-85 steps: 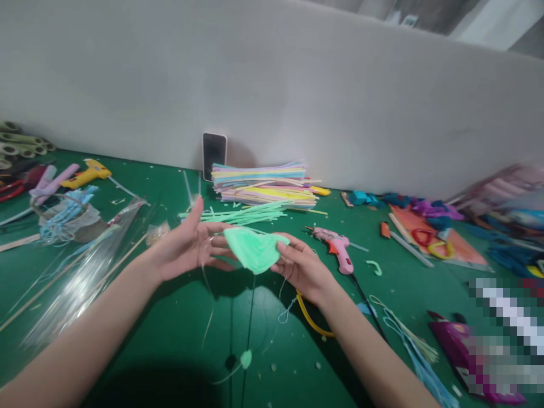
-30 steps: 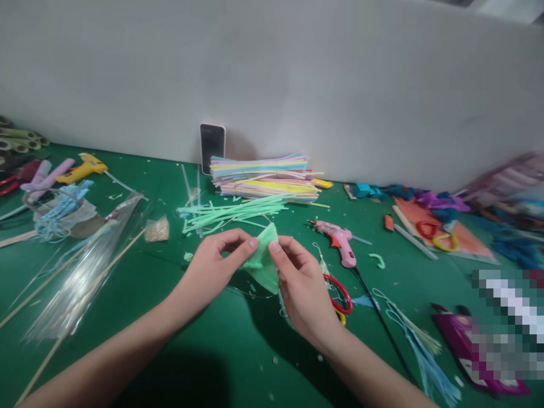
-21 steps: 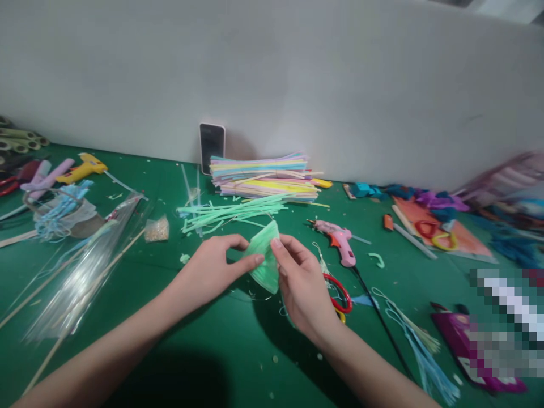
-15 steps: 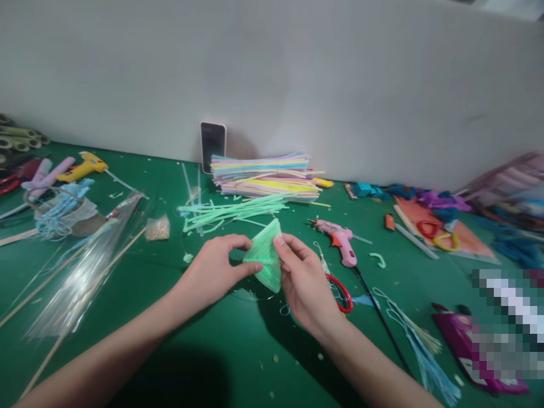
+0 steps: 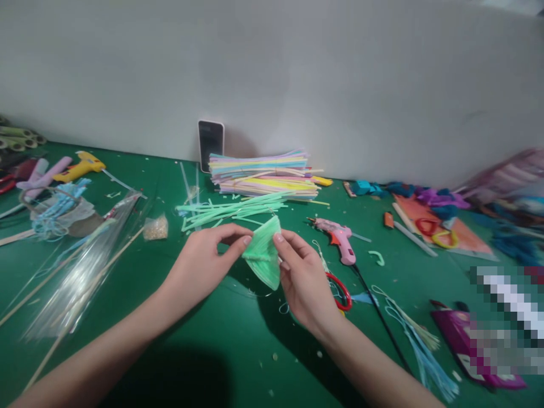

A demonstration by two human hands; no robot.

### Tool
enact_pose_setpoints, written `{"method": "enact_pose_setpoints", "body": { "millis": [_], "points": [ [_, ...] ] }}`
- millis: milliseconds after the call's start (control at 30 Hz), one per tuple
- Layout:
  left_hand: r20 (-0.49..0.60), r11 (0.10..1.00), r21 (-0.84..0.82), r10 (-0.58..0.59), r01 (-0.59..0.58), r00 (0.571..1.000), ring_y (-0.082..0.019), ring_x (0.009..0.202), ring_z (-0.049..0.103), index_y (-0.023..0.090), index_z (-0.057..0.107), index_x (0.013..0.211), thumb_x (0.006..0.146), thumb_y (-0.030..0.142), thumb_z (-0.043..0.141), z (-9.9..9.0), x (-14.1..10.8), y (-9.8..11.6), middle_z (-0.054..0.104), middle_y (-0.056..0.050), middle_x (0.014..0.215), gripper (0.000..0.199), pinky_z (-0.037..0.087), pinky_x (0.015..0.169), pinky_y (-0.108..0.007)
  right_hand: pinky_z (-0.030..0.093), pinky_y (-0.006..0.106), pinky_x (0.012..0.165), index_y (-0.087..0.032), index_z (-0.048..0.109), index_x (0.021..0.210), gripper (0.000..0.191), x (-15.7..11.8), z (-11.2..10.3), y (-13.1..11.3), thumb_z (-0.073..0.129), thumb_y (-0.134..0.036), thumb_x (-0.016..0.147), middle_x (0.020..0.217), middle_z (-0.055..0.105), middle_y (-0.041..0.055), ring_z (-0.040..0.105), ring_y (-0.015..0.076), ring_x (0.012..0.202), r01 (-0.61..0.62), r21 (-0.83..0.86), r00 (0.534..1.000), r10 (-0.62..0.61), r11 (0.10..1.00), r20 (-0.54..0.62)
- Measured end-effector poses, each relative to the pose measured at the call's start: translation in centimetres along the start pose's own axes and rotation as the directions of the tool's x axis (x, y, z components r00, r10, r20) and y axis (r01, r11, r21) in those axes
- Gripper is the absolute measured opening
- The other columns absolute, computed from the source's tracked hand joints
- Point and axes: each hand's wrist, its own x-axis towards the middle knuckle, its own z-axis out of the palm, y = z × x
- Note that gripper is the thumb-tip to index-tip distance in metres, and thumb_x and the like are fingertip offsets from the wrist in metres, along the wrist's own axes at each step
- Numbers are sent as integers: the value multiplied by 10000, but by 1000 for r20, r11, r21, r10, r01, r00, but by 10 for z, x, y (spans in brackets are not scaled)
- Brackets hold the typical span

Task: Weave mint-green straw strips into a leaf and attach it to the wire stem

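Note:
A mint-green, fan-shaped piece (image 5: pixel 264 252), which looks made of pipe cleaners laid side by side, is held up above the table. My right hand (image 5: pixel 304 277) is closed on its right edge, thumb in front and fingers partly hidden behind. My left hand (image 5: pixel 204 258) pinches its upper left edge between thumb and forefinger. Thin wire curves below the piece. Just beyond lie loose mint-green pipe cleaners (image 5: pixel 236 209). Red-handled scissors (image 5: pixel 340 290), partly covered by my right hand, lie beside it.
A pink glue gun (image 5: pixel 340 238) with a black cord lies to the right. Behind are bundled pastel pipe cleaners (image 5: pixel 261 173) and a phone (image 5: pixel 211 144) against the wall. At left are a yellow glue gun (image 5: pixel 83 167), clear plastic sleeves (image 5: pixel 91 260) and a small bag (image 5: pixel 156 228).
My left thumb has drawn back from the front middle of the green piece to its upper left edge. The right hand keeps its hold.

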Motion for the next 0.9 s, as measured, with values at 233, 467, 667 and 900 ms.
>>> {"method": "enact_pose_setpoints", "body": {
  "millis": [233,467,667,900],
  "points": [
    [13,998,-49,-32,32,999,-212,800,674,228,738,836,850,381,639,1,1,-2,768,1,845,182,497,716,-299,436,241,657,-217,708,868,150,-2,0,8,759,-327,778,817,659,-16,535,109,690,55,-99,998,-54,994,12],
    [24,996,-71,-55,56,998,-189,730,662,223,739,780,831,321,654,10,-3,2,760,14,775,140,480,705,-295,433,265,730,-202,694,789,172,-2,-2,15,779,-347,750,787,650,-15,553,129,740,96,-146,995,-98,985,-10],
    [93,993,-95,-64,73,994,-179,736,642,223,731,781,831,325,657,8,-2,0,747,21,766,136,462,694,-277,441,248,733,-194,699,762,154,-3,-1,14,788,-319,746,770,655,-17,553,118,744,109,-145,994,-110,983,-3],
    [172,999,21,-27,24,985,-184,719,615,210,664,871,954,463,419,5,3,-8,695,-1,790,361,445,653,-289,434,243,615,-206,704,813,180,1,0,3,798,-333,726,696,609,-41,511,104,617,11,-49,1000,-12,999,-24]
  ]
}}
